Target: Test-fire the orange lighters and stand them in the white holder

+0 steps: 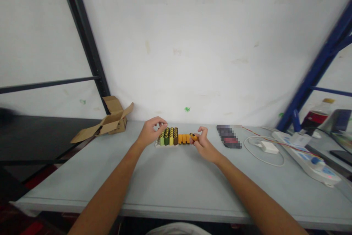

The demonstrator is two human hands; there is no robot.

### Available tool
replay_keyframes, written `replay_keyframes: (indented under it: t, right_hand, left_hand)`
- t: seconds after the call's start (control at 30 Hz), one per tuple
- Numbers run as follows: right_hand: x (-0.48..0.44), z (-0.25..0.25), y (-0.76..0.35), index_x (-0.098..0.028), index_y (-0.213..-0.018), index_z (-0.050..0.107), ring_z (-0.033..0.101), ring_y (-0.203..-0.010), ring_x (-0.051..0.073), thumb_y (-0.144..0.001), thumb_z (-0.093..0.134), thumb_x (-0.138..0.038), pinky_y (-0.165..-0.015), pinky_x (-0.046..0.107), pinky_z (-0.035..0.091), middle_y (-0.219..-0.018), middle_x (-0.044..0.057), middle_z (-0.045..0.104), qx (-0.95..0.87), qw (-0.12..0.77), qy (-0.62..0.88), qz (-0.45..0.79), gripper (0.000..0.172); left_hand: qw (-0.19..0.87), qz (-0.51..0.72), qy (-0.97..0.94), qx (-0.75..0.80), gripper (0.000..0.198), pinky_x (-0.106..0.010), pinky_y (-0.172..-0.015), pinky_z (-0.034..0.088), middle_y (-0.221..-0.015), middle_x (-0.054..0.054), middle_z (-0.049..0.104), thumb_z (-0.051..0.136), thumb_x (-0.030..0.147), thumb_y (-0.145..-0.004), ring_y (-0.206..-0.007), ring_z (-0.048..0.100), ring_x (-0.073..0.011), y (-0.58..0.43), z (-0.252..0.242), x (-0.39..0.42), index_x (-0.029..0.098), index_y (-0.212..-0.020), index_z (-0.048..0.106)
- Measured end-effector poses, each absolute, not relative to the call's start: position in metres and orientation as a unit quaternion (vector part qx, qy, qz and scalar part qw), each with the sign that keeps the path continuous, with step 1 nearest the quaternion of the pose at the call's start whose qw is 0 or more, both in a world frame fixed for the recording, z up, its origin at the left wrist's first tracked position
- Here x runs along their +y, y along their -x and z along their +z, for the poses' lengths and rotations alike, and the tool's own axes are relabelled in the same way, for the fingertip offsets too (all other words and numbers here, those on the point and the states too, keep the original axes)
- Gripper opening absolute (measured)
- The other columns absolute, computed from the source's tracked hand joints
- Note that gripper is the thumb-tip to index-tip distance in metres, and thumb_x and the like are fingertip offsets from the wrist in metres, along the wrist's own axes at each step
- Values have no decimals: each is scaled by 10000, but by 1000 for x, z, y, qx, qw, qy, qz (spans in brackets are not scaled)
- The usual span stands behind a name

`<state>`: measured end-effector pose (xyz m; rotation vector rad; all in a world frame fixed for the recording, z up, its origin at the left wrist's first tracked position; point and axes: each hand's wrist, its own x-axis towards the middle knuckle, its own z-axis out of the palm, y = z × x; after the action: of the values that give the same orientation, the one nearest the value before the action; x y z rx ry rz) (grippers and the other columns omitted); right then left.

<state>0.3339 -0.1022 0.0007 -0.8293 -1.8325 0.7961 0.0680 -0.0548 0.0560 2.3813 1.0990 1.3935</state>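
Pinching orange pc. [194,137], R grip [205,147]; L grip [150,132] curled nr. blocks [171,139]

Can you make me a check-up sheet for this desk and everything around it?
Surface: pale grey table.
Job's things: green, yellow and brown pieces in rows on a white base; orange pieces alongside.
Clutter: open cardboard box, bottle, pixelated dark object.
Grips: left hand beside the rows, hold unclear; right hand pinches a small orange piece.
Cables: white cable looped near a power strip.
Surroundings: white wall; dark frame left, blue frame right.

Block rows [167,140] — light green, dark green, yellow, brown; neighbouring pieces [184,139] — orange.
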Motion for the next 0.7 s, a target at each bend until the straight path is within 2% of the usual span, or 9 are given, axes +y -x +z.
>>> replay_keyframes:
  t: [0.17, 0.3, 0.37, 0.47, 0.57, 0.7]
  right_hand:
    - [-110, -7, -309, -266, -1033, 217, 491, -797, 155, -937, 404, -146, -755, 304, 421, -932, 18, 488, -819, 432, 265, 269, 242]
    - [-116, -8, -297, -258, -1097, 225, 529, -848, 169, -958, 394, -166, -777, 325, 452, -987, 47, 517, -819, 441, 260, 259, 237]
    - [-118, -5, -295, -255, -1159, 223, 553, -933, 181, -951, 437, -192, -828, 355, 467, -1116, 89, 535, -810, 451, 272, 258, 305]
    - [-113, 0, -303, -262, -1216, 221, 537, -1081, 205, -921, 516, -248, -893, 392, 466, -1287, 132, 482, -772, 490, 327, 238, 418]
    - [-100, 2, -324, -247, -1147, 338, 562, -1028, 206, -898, 520, -282, -801, 359, 479, -1225, 107, 522, -725, 516, 397, 224, 311]
    - [-78, -6, -353, -217, -1019, 452, 586, -859, 189, -832, 533, -324, -698, 324, 464, -1061, 69, 582, -680, 508, 472, 240, 231]
  left_hand:
    - [174, 378, -881, 225, 256, -267, -703, 475, -852, -54, 710, 733, 363, -810, -709, 605, -145, -106, 60, -84, 176, -985, 739]
    - [212, 351, -885, 221, 214, -268, -698, 477, -768, -42, 722, 711, 368, -840, -691, 622, -149, -115, 56, -86, 190, -945, 767]
    - [230, 367, -867, 248, 225, -267, -683, 483, -771, -51, 724, 699, 382, -844, -695, 630, -154, -107, 58, -81, 179, -911, 768]
    - [218, 489, -785, 312, 303, -286, -733, 511, -867, -84, 735, 718, 435, -803, -795, 653, -188, -79, 63, -64, 154, -910, 746]
    - [180, 591, -688, 380, 368, -290, -706, 517, -825, -70, 721, 734, 483, -745, -746, 635, -182, -41, 63, -44, 146, -890, 716]
    - [151, 517, -715, 446, 344, -282, -653, 497, -729, -41, 693, 723, 474, -723, -666, 595, -163, -9, 52, -27, 152, -846, 712]
